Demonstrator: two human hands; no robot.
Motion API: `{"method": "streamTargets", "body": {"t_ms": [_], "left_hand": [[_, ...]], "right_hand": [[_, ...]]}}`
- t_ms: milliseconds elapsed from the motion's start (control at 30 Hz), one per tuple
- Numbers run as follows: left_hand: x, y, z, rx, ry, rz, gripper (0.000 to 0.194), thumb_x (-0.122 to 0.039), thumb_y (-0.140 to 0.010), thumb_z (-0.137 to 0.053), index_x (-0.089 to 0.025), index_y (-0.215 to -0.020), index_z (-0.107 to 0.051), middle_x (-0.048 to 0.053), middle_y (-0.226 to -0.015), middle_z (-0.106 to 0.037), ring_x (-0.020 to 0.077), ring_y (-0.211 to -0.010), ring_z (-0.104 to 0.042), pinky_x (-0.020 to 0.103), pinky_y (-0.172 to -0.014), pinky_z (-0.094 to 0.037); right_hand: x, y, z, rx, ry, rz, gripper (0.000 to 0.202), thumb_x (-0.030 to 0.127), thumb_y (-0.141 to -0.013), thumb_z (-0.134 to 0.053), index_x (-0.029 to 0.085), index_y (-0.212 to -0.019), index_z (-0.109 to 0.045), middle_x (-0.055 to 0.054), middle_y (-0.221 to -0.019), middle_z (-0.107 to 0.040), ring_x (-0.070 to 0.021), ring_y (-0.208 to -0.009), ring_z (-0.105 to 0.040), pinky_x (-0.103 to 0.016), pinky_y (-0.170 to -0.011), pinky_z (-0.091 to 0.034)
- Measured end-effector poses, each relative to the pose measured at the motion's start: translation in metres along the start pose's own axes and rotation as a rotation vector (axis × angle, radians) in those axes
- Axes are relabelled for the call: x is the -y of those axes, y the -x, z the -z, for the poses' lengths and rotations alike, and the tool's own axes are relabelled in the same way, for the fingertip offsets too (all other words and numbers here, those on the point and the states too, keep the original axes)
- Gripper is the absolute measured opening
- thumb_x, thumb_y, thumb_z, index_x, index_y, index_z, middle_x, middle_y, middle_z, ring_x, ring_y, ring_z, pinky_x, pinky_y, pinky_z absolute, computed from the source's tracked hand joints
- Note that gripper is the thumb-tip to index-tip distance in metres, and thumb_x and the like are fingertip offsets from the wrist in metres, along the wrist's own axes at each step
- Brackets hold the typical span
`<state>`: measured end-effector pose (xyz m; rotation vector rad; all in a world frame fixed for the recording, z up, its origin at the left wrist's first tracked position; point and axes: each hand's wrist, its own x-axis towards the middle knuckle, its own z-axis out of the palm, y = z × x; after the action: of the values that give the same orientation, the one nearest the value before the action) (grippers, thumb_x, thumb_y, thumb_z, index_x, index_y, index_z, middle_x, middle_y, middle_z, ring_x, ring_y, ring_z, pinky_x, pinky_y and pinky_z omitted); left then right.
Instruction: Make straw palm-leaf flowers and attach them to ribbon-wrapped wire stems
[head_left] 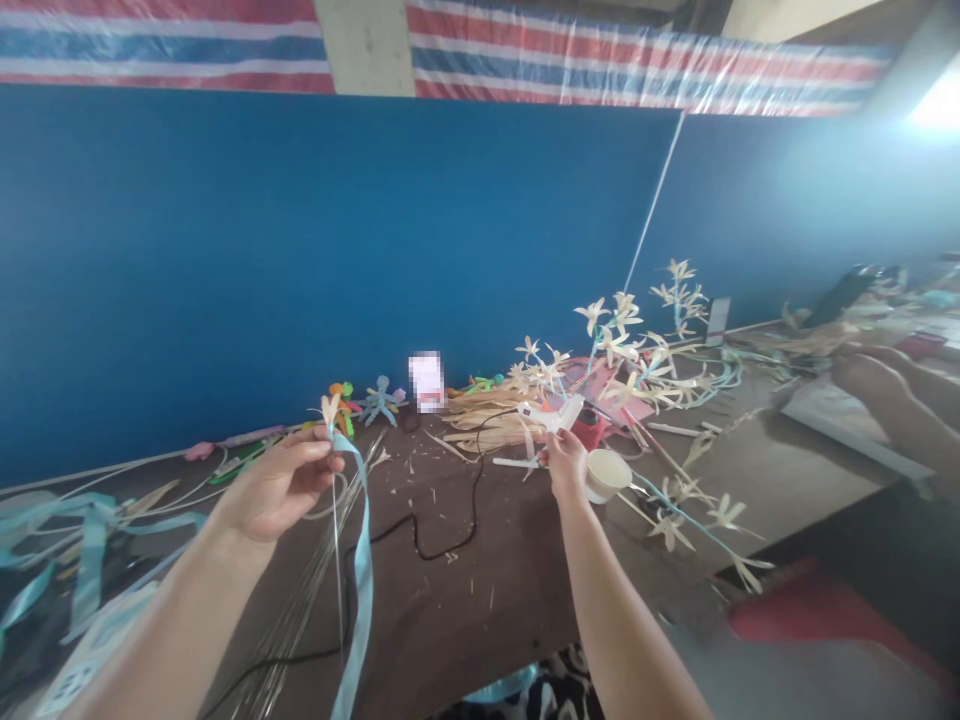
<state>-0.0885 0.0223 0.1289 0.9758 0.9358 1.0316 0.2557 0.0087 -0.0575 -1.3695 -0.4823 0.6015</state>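
Note:
My left hand (281, 478) pinches the top of a thin wire stem (337, 560), where a small cream flower (328, 410) sticks up above the fingers. A long light-blue ribbon (363, 580) hangs from that same point down toward the table's front edge. My right hand (564, 462) is closed round the handle of a white glue gun (553, 416), whose body lies level above the red object on the table. A black cord (474, 500) winds over the brown table (450, 610). Just right of my right hand is a cream cup (607, 474).
Finished flower sprays (619, 345) stand at the back right, and another (697, 520) lies nearer. Thin wires (300, 610) lie beside my left arm. Blue ribbons (90, 560) fill the far left. Another person's arms (885, 400) rest at the right. A blue partition (300, 240) rises behind.

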Motion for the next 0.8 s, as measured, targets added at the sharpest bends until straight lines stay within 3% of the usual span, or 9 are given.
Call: {"method": "streamTargets", "body": {"t_ms": [200, 433, 667, 800], "left_hand": [[0.001, 0.002, -0.002, 0.000, 0.008, -0.001, 0.016, -0.004, -0.060, -0.059, -0.015, -0.072, -0.055, 0.000, -0.060, -0.060, 0.0100, -0.051, -0.058, 0.013, -0.040, -0.046], [0.003, 0.001, 0.000, -0.015, 0.022, 0.016, 0.017, -0.004, -0.059, -0.059, -0.015, -0.072, -0.056, 0.000, -0.060, -0.060, 0.0104, -0.051, -0.058, 0.014, -0.040, -0.047], [0.003, 0.001, -0.002, -0.019, 0.040, 0.039, 0.017, -0.003, -0.059, -0.058, -0.014, -0.072, -0.056, 0.000, -0.060, -0.059, 0.0101, -0.051, -0.059, 0.013, -0.041, -0.047], [0.004, -0.001, -0.005, -0.064, 0.055, 0.042, 0.017, -0.002, -0.058, -0.057, -0.014, -0.071, -0.056, 0.000, -0.058, -0.059, 0.0105, -0.050, -0.059, 0.014, -0.039, -0.046]], "right_hand": [[-0.010, -0.011, -0.012, -0.021, -0.028, -0.057, 0.037, 0.033, -0.061, -0.055, 0.011, -0.090, -0.051, -0.003, -0.062, -0.062, -0.0145, -0.047, -0.059, -0.019, -0.035, -0.044], [-0.012, -0.010, -0.008, -0.001, -0.051, -0.078, 0.038, 0.031, -0.059, -0.056, 0.009, -0.090, -0.052, -0.006, -0.066, -0.064, -0.0145, -0.046, -0.059, -0.020, -0.035, -0.045], [-0.002, 0.004, -0.005, 0.025, -0.014, -0.046, 0.049, 0.037, -0.063, -0.054, 0.009, -0.103, -0.048, -0.009, -0.079, -0.064, -0.0131, -0.048, -0.060, -0.018, -0.036, -0.044], [0.008, 0.030, 0.000, 0.060, 0.039, -0.012, 0.053, 0.039, -0.066, -0.052, 0.013, -0.111, -0.043, -0.010, -0.092, -0.061, -0.0150, -0.061, -0.062, -0.018, -0.041, -0.045]]}}
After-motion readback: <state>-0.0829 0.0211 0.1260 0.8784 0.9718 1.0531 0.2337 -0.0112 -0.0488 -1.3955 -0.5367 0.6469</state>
